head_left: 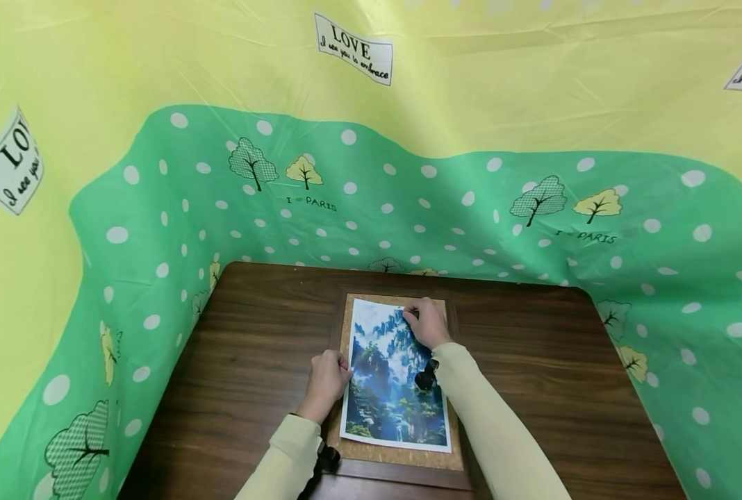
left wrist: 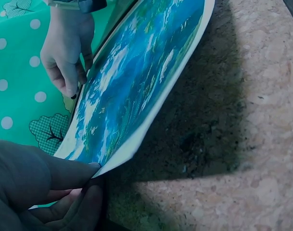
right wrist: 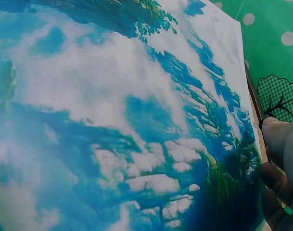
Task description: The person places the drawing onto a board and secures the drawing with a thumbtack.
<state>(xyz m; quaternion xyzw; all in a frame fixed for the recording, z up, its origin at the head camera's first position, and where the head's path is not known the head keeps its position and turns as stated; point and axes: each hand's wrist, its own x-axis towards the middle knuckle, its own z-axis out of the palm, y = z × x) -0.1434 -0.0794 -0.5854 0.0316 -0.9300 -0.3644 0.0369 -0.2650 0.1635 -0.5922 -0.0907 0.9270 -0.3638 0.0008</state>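
A printed mountain landscape picture (head_left: 396, 389) in blue and white lies over a cork board (head_left: 371, 453) with a brown frame. My left hand (head_left: 328, 378) pinches the sheet's left edge between thumb and fingers. In the left wrist view that edge of the picture (left wrist: 132, 106) curves up off the cork (left wrist: 261, 144), casting a shadow. At the top of the sheet is my right hand (head_left: 429, 323), its fingers bent. It pinches a small black piece (left wrist: 73, 96) at the fingertips, whose kind I cannot tell. The right wrist view shows the right thumb (right wrist: 276, 132) beside the sheet's edge.
The board lies on a dark wood-grain table (head_left: 533, 347). A green and yellow patterned cloth (head_left: 446, 208) hangs behind the table and along its sides. Each wrist wears a small black camera, such as the right wrist's camera (head_left: 426, 377).
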